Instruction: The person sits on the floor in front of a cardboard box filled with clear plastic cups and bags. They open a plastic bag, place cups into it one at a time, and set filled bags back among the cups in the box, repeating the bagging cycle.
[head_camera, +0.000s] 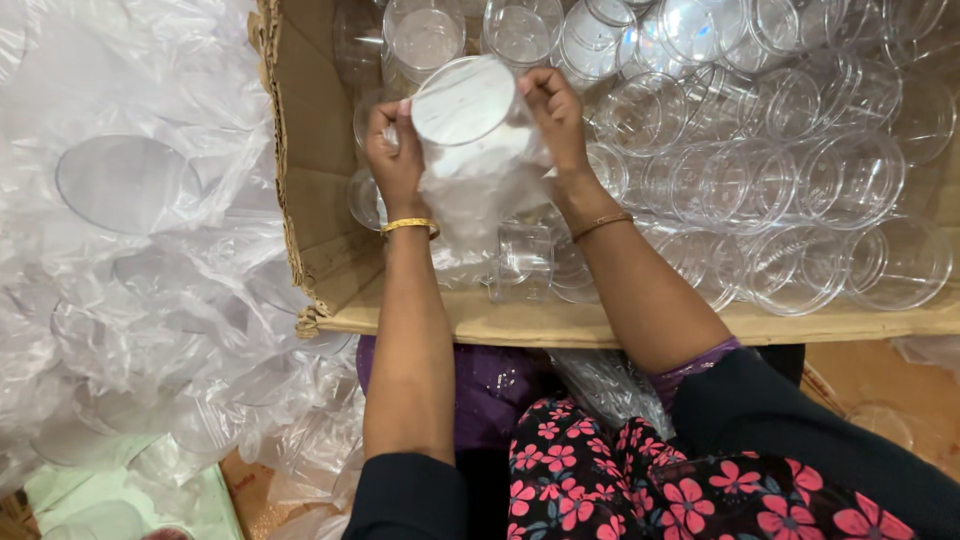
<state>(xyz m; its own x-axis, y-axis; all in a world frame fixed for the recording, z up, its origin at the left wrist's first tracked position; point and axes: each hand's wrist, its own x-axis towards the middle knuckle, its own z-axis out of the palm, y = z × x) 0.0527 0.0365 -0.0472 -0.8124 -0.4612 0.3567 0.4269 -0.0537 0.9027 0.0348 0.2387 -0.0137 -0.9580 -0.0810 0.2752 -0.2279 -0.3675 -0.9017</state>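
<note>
Hands meet over the cardboard box (330, 150): the left hand (395, 160) and right hand (553, 115) each pinch a side of one clear round container (465, 105), fingers closed on its rim and on the thin plastic bag (475, 195) hanging below it. The container sits directly between both hands, equally near each, its round face tilted up toward the camera. Loose clear containers (780, 170) fill the box to the right; crumpled plastic bags (130, 250) pile up at left.

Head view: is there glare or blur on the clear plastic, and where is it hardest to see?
Head view: sharp on both hands, left hand and right hand, holding a clear round container; bright glare whitens the plastic bags; stacked containers in the cardboard box merge at top right.
</note>
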